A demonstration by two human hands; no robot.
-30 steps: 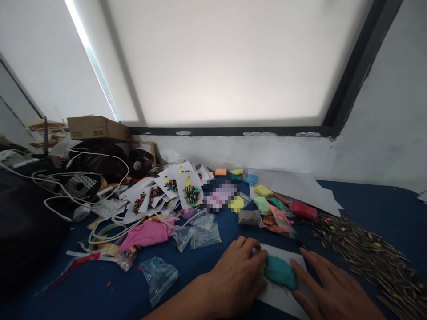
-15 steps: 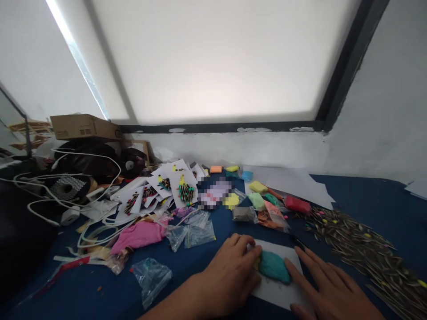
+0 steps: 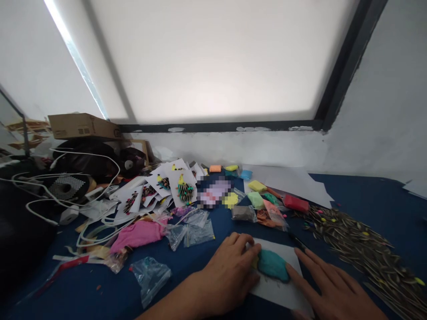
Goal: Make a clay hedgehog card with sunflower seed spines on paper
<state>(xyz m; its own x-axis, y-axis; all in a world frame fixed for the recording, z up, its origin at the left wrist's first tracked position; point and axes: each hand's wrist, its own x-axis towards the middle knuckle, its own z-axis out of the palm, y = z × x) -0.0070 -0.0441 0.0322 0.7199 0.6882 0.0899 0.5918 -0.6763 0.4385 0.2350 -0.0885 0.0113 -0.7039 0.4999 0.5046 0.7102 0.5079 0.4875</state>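
A flattened oval of teal modelling clay [image 3: 273, 265] lies on a white sheet of paper [image 3: 283, 295] in front of me. At its left end a bit of yellow clay [image 3: 255, 262] shows, mostly hidden by my fingers. My left hand [image 3: 231, 269] is closed, its bent fingers pressed on that yellow piece and the paper's left side. Fingers outstretched, my right hand [image 3: 333, 284] rests at the paper's right side, with one fingertip touching the teal clay's right edge. A dark pen-like stick [image 3: 298, 241] lies just beyond the right fingertips.
Striped sunflower seeds [image 3: 360, 244] spread over the right side. Behind the paper sit a red clay pack [image 3: 296, 203], a grey pack [image 3: 244, 214] and several others. Cards with seed-covered hedgehog figures [image 3: 185, 191], plastic bags [image 3: 151, 280], pink clay [image 3: 142, 234] and white cables [image 3: 90, 235] crowd the left.
The view has shifted very slightly. My right thumb has dropped a little lower; both hands otherwise stay at the clay.
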